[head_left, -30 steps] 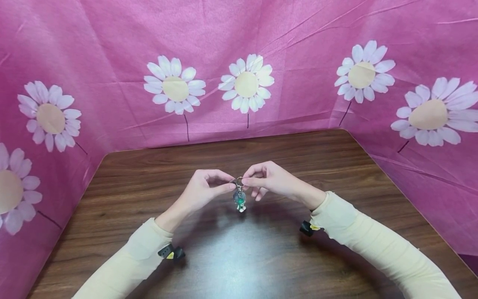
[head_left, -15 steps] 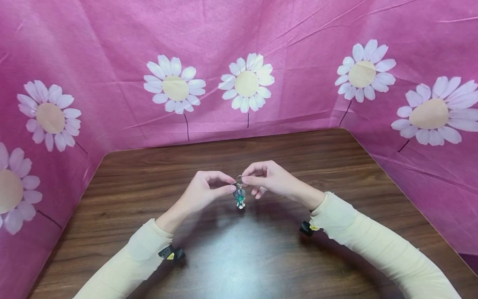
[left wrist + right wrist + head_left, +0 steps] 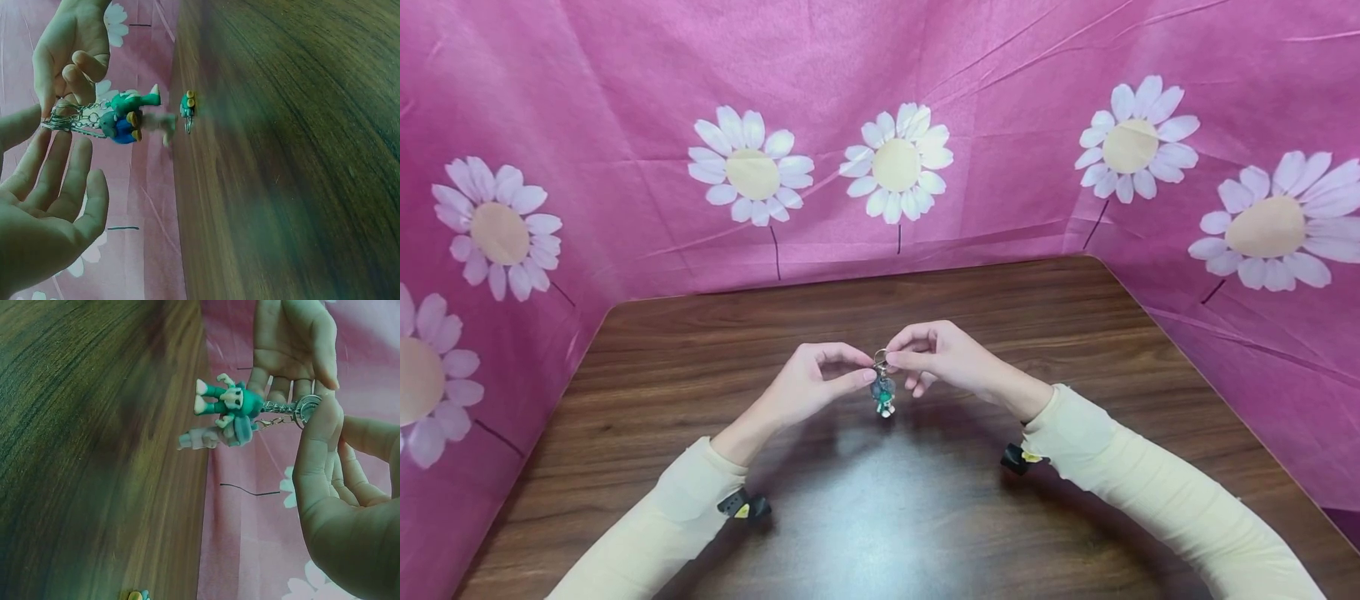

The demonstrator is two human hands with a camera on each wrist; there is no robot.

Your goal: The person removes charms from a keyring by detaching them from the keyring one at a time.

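My left hand (image 3: 805,387) and right hand (image 3: 951,358) meet above the middle of the table, each pinching metal key rings (image 3: 306,411) between thumb and fingertips. Several small figure keychains (image 3: 885,402) dangle from the rings on short chains. One is a green figure with pale feet (image 3: 234,400); beside it hangs a grey figure (image 3: 236,431). A blue-bodied figure (image 3: 125,130) shows in the left wrist view, close to the green one. Fingertips partly cover the rings, so how they link is hard to see.
Brown wood-grain tabletop (image 3: 880,508) lies beneath both hands. Another small green-and-yellow keychain figure (image 3: 189,103) lies on the table in the left wrist view. Pink cloth with daisies (image 3: 1000,100) hangs around the table's back and sides.
The ring between the fingertips has turned and shifted slightly, and the hanging figures sit a little higher. Both hands keep their pinch and have barely moved.
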